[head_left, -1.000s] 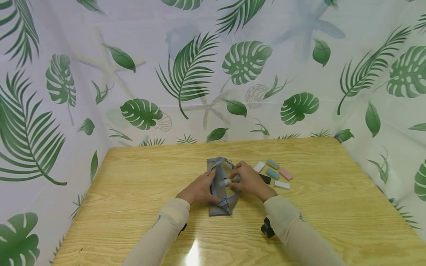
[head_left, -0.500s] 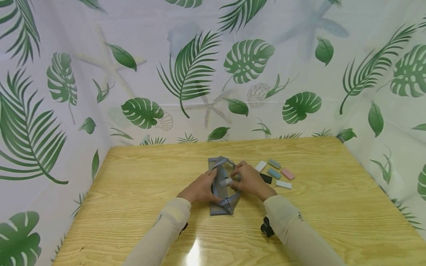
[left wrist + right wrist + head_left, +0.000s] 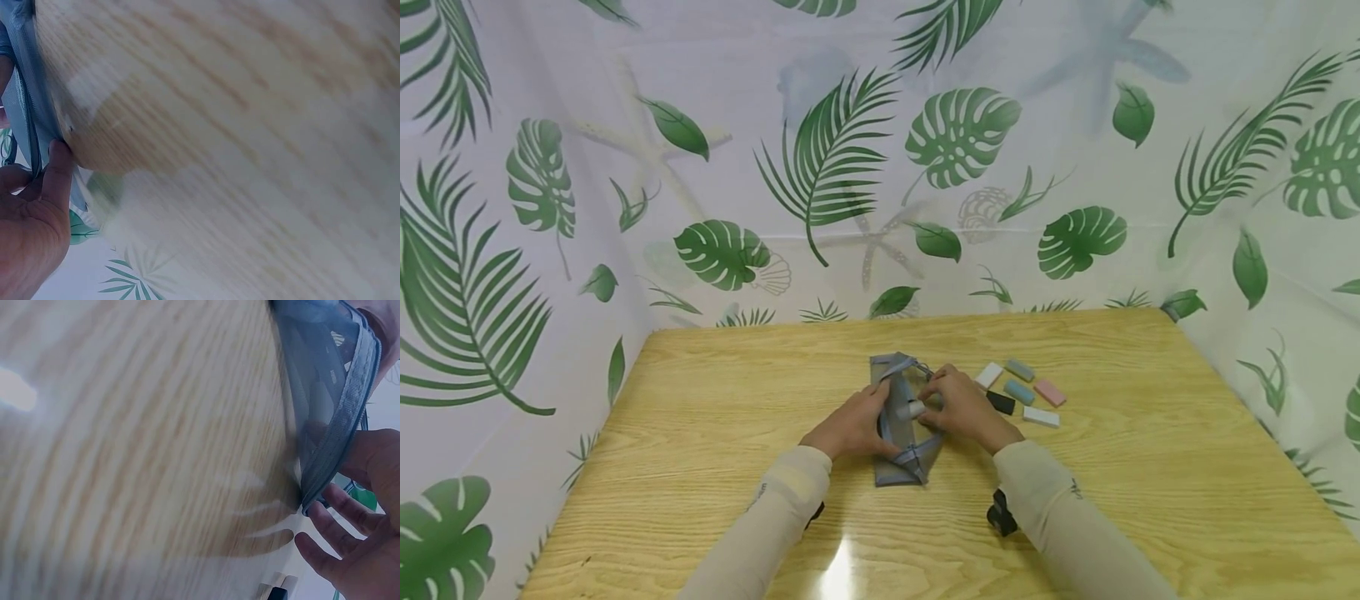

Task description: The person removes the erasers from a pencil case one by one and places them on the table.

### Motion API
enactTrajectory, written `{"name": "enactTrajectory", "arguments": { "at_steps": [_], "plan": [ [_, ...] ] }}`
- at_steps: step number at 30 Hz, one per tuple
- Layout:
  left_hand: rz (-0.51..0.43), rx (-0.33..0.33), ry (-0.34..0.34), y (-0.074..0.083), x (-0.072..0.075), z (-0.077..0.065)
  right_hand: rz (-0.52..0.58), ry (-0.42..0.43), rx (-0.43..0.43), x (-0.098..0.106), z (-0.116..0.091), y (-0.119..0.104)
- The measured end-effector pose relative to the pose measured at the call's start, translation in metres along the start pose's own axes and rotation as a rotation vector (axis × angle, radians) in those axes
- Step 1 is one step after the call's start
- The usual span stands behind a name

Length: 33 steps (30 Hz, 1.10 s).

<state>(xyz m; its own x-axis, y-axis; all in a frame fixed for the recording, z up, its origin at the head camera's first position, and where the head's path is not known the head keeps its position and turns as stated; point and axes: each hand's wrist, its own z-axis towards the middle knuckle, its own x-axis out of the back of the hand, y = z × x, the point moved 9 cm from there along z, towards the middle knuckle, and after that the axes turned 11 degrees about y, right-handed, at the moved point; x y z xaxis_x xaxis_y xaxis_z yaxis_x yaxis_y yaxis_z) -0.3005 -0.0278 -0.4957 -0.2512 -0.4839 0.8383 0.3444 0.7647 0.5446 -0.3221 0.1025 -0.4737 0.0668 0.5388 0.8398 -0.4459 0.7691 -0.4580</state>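
Note:
A grey-blue mesh zip pouch (image 3: 895,477) lies on the table with its mouth spread wide. My left hand (image 3: 850,423) grips its left side, thumb near the front end and fingers toward the back. At the opening, my right hand (image 3: 964,408) pinches a small white eraser (image 3: 917,408), partly covered by my fingers. Through the mesh in the right wrist view, pale shapes show inside the pouch (image 3: 337,444), too blurred to identify fully. Some fingers of the right hand (image 3: 369,531) spread beside the zip edge. In the left wrist view, left fingertips press the pouch fabric (image 3: 39,94).
Right of the pouch lie several small erasers: white (image 3: 989,375), grey (image 3: 1020,370), blue (image 3: 1019,392), pink (image 3: 1049,392), black (image 3: 1001,402) and another white one (image 3: 1041,417). The wooden table (image 3: 737,375) meets a leaf-patterned cloth (image 3: 850,275) at the back.

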Motion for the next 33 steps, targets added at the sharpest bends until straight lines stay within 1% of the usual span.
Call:
{"name": "enactTrajectory", "arguments": {
  "at_steps": [7, 12, 19, 26, 33],
  "plan": [
    [0.001, 0.004, -0.003, 0.0001, -0.0007, -0.0006, 0.012, -0.006, 0.009, -0.0001, -0.0008, -0.0018],
    [-0.002, 0.009, -0.003, -0.0008, -0.0014, -0.0007, 0.014, -0.02, -0.007, -0.0006, -0.002, -0.0004],
    [0.013, 0.0, 0.005, 0.0001, 0.0004, -0.0004, 0.032, -0.008, -0.003, 0.0028, -0.0033, 0.0001],
    [0.018, -0.006, 0.003, 0.0006, 0.0005, -0.0003, 0.025, 0.01, 0.031, 0.0059, -0.0052, -0.0016],
    [0.011, -0.009, 0.001, 0.0008, -0.0003, -0.0007, 0.035, 0.009, 0.041, 0.0082, -0.007, -0.0032]
  ]
}}
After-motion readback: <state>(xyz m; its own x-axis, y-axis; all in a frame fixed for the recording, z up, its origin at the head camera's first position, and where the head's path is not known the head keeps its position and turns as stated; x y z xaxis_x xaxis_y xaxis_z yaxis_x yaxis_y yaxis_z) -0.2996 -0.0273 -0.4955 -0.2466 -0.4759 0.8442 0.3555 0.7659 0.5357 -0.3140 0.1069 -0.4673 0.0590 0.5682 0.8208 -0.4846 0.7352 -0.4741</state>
